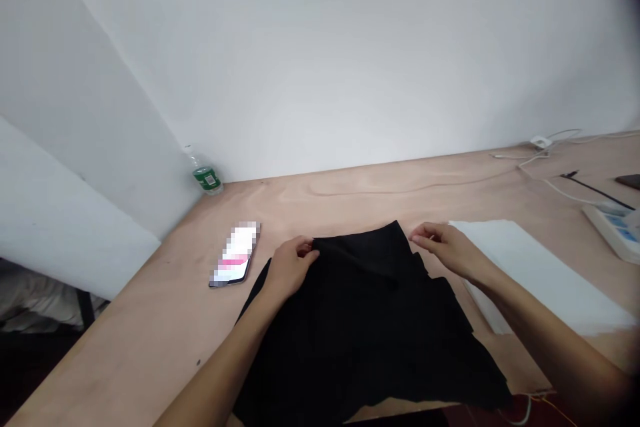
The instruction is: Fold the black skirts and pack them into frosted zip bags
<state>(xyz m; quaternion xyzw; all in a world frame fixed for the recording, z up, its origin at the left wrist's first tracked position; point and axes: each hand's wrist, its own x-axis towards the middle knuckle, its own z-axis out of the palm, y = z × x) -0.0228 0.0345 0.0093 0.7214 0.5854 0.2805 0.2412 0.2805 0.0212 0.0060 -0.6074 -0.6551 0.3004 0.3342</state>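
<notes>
A piece of black cloth (370, 320) lies spread over the near middle of the table, its layers showing as stepped edges along the right side. At its upper left corner, my left hand (293, 263) pinches the fabric between thumb and fingers. My right hand (440, 243) is just beyond the cloth's upper right corner, with a small gap to the edge. Its fingers are curled and the thumb is close to the fingertips; I see nothing between them.
A phone (237, 253) with a lit screen lies left of the cloth. A plastic bottle (207, 178) stands in the back left corner. On the right are a white sheet stack (530, 273), a power strip (613, 230) and cables. A white wall (350, 67) closes the back.
</notes>
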